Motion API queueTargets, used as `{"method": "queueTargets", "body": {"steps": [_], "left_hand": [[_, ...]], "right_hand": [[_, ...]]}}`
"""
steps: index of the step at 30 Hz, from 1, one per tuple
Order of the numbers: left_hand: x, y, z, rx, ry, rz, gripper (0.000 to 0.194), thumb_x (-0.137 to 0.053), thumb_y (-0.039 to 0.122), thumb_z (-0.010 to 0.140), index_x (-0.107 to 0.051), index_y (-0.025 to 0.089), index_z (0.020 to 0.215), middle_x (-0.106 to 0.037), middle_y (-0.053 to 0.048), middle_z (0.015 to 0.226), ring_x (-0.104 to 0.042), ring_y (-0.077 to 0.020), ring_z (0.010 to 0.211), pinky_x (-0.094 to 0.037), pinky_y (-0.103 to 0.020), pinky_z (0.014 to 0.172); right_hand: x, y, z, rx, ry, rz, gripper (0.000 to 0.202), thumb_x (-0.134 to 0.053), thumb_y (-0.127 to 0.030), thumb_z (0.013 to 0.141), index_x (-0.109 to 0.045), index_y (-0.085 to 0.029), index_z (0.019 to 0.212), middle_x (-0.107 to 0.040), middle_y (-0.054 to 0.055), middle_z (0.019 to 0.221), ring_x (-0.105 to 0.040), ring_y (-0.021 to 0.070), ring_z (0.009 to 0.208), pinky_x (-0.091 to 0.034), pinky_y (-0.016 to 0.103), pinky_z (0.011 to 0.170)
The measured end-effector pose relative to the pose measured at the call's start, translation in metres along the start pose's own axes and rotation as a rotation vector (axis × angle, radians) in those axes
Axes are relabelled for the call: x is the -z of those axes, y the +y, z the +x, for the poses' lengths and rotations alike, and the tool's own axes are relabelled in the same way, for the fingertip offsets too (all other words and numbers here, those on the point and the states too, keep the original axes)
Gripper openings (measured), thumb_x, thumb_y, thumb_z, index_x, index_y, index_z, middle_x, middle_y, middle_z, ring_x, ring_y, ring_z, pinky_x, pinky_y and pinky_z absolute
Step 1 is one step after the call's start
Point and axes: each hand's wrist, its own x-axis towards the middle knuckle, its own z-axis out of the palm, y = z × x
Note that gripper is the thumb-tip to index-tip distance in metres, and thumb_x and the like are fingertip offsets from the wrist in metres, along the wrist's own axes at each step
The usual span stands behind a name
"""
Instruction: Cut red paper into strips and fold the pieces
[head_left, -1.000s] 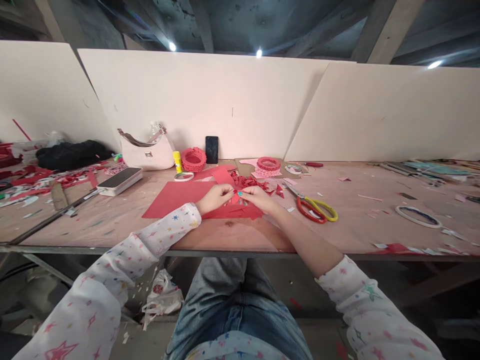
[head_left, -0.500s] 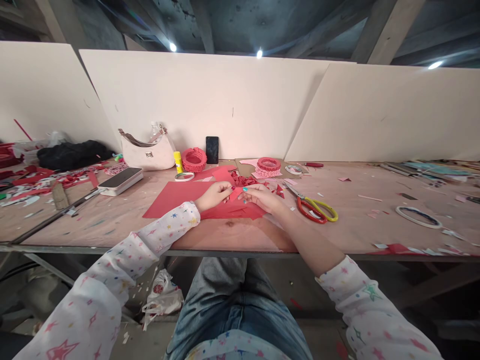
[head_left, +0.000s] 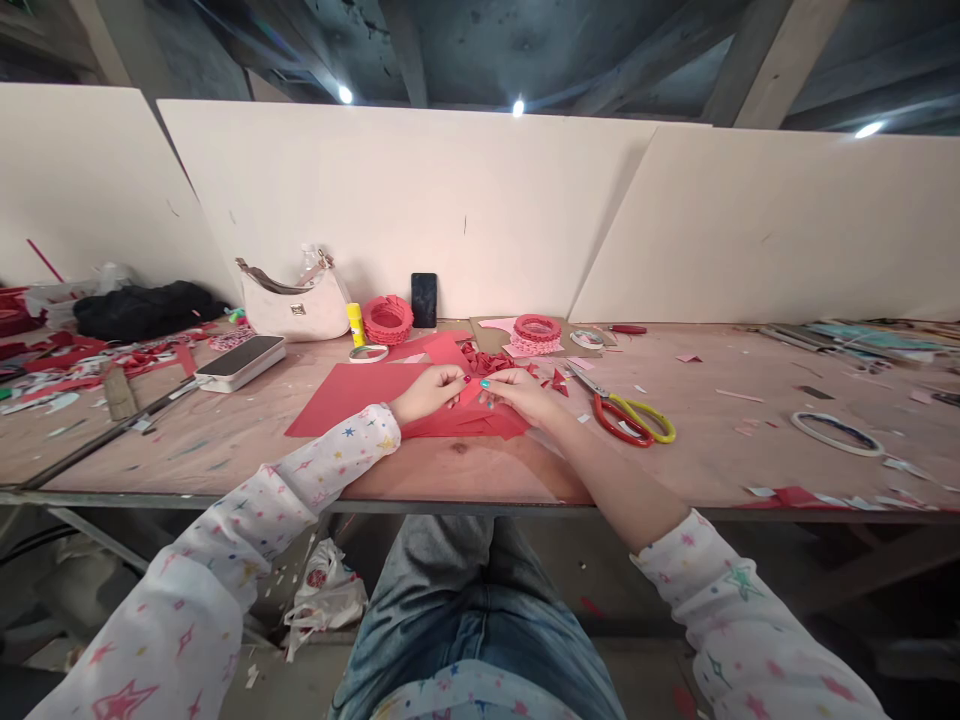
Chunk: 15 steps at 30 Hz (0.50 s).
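Between my two hands is a small piece of red paper, pinched by the fingers on both sides. My left hand is closed on its left edge, and my right hand grips it from the right. Below them lie larger red paper sheets flat on the table. Just behind the hands is a heap of folded red paper pieces. Scissors with red and yellow handles lie to the right of my right hand, blades pointing away to the left.
At the back stand a yellow glue stick, red paper rings, a dark phone and a pale handbag. Another phone lies left on a white case. A tape roll and paper scraps lie right.
My right hand has shifted slightly left, its fingertips closer to my left hand, and less of the small red paper shows between them. Everything else stays in place.
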Motion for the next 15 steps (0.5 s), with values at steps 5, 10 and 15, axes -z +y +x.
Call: {"method": "queueTargets", "body": {"steps": [5,10,15], "left_hand": [[-0.0012,0.0009,-0.001,0.006,-0.005,-0.005,0.028,-0.039,0.027,0.085,-0.043,0.015,0.06,-0.047,0.003,0.052,-0.046,-0.0079,0.051,-0.035,-0.019,0.054],[-0.0023,-0.0016,-0.0004,0.019,-0.012,-0.043,0.026,-0.041,0.03,0.084,-0.045,0.015,0.063,-0.047,0.003,0.053,-0.045,-0.0076,0.049,-0.035,-0.019,0.051],[-0.0019,-0.0018,0.0002,0.006,0.029,-0.017,0.026,-0.042,0.029,0.084,-0.043,0.015,0.062,-0.047,0.003,0.052,-0.045,-0.0072,0.049,-0.034,-0.019,0.052]], "right_hand": [[-0.0017,-0.0061,-0.002,0.029,0.027,-0.072,0.021,-0.058,-0.032,0.073,-0.065,-0.014,0.063,-0.064,0.004,0.063,-0.055,0.0118,0.059,-0.041,0.024,0.059],[-0.0009,-0.0033,-0.0003,-0.015,0.03,-0.022,0.023,-0.058,-0.035,0.072,-0.067,-0.014,0.071,-0.066,0.005,0.069,-0.055,0.0121,0.06,-0.04,0.024,0.058],[-0.0014,-0.0031,-0.0005,-0.031,0.025,0.005,0.021,-0.056,-0.031,0.071,-0.067,-0.014,0.075,-0.067,0.006,0.072,-0.056,0.0131,0.063,-0.04,0.024,0.058]]}}
